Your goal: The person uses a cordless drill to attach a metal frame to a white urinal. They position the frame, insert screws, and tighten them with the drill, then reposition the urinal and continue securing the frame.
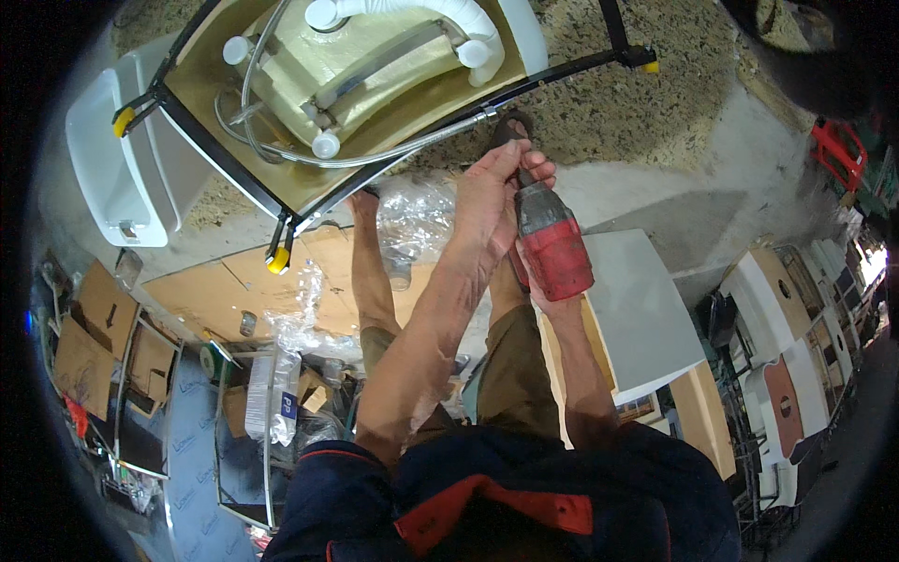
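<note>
A red and grey power driver (pixel 554 245) is held in front of me, its narrow nose pointing away. My left hand (pixel 492 192) is closed, the fingers pinched round the nose; whether a small part is also between them I cannot make out. Under the driver's body my right hand (pixel 536 286) grips it from below, most of its fingers hidden by the tool. Just beyond lies an upturned tan basin (pixel 403 103) in a black metal frame (pixel 225 155) with yellow-tipped feet. A braided metal hose (pixel 375 161) and a white corrugated pipe (pixel 440 7) run across its underside.
A white tub (pixel 105 155) stands at the far left. Clear plastic wrap (pixel 417 211) and flat cardboard (pixel 239 281) lie near my feet. A grey-topped cabinet (pixel 637 304) is close on the right, with stacked white furniture (pixel 777 375) beyond. Metal-framed racks (pixel 272 440) stand at the left.
</note>
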Tool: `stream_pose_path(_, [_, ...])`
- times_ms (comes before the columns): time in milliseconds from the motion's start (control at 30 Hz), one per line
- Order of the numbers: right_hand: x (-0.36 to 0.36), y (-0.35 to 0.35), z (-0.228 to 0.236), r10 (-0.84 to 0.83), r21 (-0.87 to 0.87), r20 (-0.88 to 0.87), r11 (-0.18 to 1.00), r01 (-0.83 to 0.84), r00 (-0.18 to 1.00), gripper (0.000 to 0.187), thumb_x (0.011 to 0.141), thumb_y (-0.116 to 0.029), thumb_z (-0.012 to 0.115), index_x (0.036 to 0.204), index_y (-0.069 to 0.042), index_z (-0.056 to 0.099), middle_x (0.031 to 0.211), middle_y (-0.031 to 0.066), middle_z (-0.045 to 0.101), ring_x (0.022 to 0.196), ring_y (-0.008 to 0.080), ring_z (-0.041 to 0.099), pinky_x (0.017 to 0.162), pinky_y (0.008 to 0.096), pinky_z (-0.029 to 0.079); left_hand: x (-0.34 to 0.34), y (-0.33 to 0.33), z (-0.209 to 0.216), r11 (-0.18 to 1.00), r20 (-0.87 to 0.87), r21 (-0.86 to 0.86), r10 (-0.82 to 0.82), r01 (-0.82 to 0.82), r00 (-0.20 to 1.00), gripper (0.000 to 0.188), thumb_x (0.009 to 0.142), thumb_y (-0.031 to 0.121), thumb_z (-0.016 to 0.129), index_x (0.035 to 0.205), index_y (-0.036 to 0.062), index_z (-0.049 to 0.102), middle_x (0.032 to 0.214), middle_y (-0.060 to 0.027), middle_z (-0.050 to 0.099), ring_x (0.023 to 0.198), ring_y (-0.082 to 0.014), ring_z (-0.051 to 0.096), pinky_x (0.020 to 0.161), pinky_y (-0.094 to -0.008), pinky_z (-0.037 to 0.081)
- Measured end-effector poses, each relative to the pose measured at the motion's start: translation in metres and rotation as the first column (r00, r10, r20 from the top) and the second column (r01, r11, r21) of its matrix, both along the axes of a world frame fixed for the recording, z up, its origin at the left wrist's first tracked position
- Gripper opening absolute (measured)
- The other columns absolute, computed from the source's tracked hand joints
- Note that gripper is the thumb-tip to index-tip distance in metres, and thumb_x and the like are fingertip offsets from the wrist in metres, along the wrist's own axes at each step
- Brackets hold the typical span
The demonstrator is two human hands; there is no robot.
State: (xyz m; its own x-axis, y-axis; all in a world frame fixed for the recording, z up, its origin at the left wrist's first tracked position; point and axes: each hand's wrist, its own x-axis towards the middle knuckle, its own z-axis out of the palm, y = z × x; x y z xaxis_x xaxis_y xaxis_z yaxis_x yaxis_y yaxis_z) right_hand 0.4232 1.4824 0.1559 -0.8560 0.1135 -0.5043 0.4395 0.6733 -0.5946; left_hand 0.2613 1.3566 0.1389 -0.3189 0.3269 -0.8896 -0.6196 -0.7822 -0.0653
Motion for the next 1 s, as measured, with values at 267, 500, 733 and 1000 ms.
stream_pose_path(267, [-0.012, -0.004, -0.001, -0.146, -0.148, 0.139, 0.975, 0.167, 0.979, 0.037, 0.088, -0.015, 0.070, 0.125, -0.013, 0.063, 0.118, 0.0131, 0.066, 0.113, 0.0317, 0.060, 0.098, 0.0448, 0.046, 0.000, -0.002, -0.010, 0.999, 0.038, 0.026, 0.028, -0.029, 0.999, 0.025, 0.103, 0.023, 0.052, 0.111, 0.0001, 0.059, 0.096, -0.0102, 0.065, 0.091, -0.0242, 0.065, 0.087, -0.0405, 0.056])
stream_pose_path(500, [-0.032, -0.004, 0.007, -0.066, -0.051, 0.083, 0.996, 0.071, 0.994, 0.039, 0.086, -0.023, 0.075, 0.121, -0.011, 0.064, 0.110, 0.0123, 0.069, 0.103, 0.0303, 0.064, 0.092, 0.0422, 0.050, -0.003, 0.002, -0.015, 0.999, 0.034, 0.031, 0.029, -0.030, 0.999, 0.026, 0.103, 0.023, 0.052, 0.112, -0.0010, 0.058, 0.096, -0.0094, 0.065, 0.090, -0.0230, 0.064, 0.088, -0.0405, 0.056])
stream_pose_path(733, [-0.054, 0.000, 0.003, -0.182, -0.114, 0.054, 0.976, 0.188, 0.982, 0.044, 0.084, -0.033, 0.079, 0.115, -0.006, 0.064, 0.107, 0.0117, 0.070, 0.100, 0.0288, 0.066, 0.088, 0.0409, 0.052, -0.015, 0.012, -0.022, 0.997, 0.005, 0.072, 0.038, -0.038, 0.999, 0.027, 0.104, 0.022, 0.048, 0.114, -0.0019, 0.057, 0.095, -0.0112, 0.064, 0.092, -0.0256, 0.064, 0.088, -0.0414, 0.055])
stream_pose_path(1000, [-0.082, 0.014, 0.009, -0.094, -0.022, -0.067, 0.995, 0.093, 0.993, 0.034, 0.084, -0.026, 0.079, 0.109, -0.006, 0.067, 0.100, 0.0120, 0.071, 0.094, 0.0302, 0.067, 0.083, 0.0406, 0.053, -0.030, 0.032, -0.025, 0.996, 0.004, 0.082, 0.025, -0.025, 1.000, 0.027, 0.104, 0.021, 0.047, 0.115, -0.0021, 0.055, 0.100, -0.0138, 0.064, 0.096, -0.0293, 0.064, 0.091, -0.0458, 0.054])
